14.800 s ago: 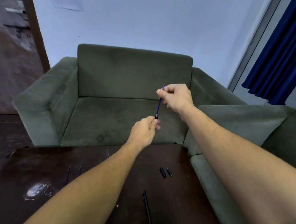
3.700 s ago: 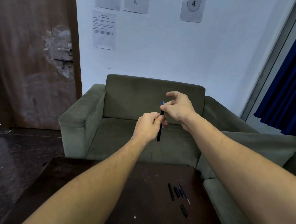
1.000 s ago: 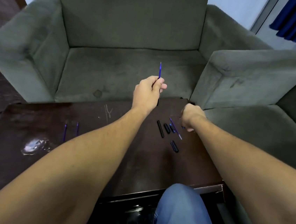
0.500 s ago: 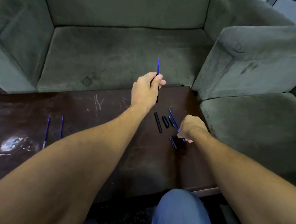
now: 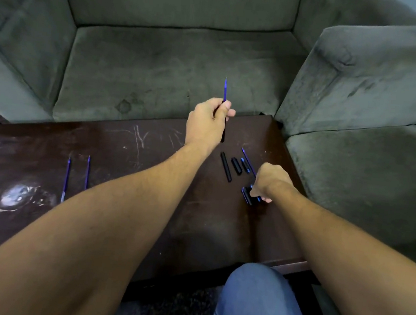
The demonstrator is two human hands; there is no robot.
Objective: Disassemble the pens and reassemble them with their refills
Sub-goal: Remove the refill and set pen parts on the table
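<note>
My left hand (image 5: 208,122) is held above the far edge of the dark table (image 5: 125,200), shut on a black pen barrel with a blue refill (image 5: 225,90) sticking up out of it. My right hand (image 5: 268,183) rests low on the table at the right, its fingers closed around a short black pen piece (image 5: 246,196). Beside it lie a long black barrel (image 5: 226,166), a short black piece (image 5: 236,166), another small piece (image 5: 245,165) and a loose blue refill (image 5: 246,157). Two more blue refills (image 5: 66,178) (image 5: 87,171) lie on the left.
A grey-green sofa seat (image 5: 175,69) stands directly behind the table and another sofa (image 5: 361,153) adjoins its right edge. A glare spot (image 5: 15,197) marks the table's left. My knee in blue jeans (image 5: 260,304) is below the near edge.
My right hand has moved down from the row of parts to the short black piece nearer me and closed on it. My left hand still holds the barrel and refill upright.
</note>
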